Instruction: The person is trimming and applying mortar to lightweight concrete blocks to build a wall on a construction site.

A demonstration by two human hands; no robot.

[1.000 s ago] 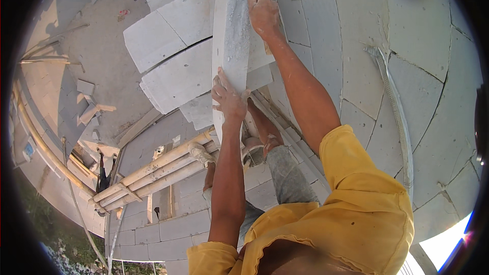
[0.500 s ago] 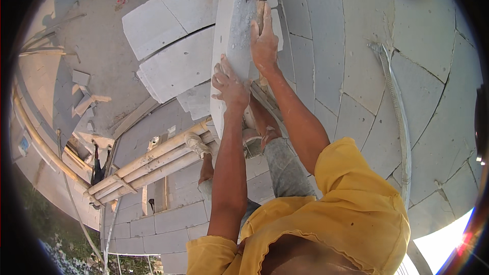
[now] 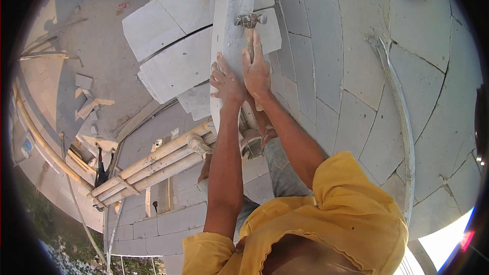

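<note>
In front of me a long pale grey block (image 3: pixel 232 0) reaches away from my body, its top dusty and chipped. My left hand (image 3: pixel 227 84) lies on its near part with the fingers spread. My right hand (image 3: pixel 259 76) is closed around the wooden handle of a hammer (image 3: pixel 249 21), the index finger stretched along the handle. The metal hammer head is over the block's top, just beyond my fingers; whether it touches the surface I cannot tell. The handle's lower end is mostly hidden by my right hand.
Large grey blocks (image 3: pixel 175 53) lie left of the long block. Bamboo poles (image 3: pixel 153 167) run under my feet, one shoe (image 3: pixel 198 145) on them. A block wall (image 3: pixel 364 66) rises on the right, with a ribbed hose (image 3: pixel 400 107) along it.
My right hand has drawn the hammer nearer to me and a little left, over the block. The left hand stays spread on the block, almost in the same place.
</note>
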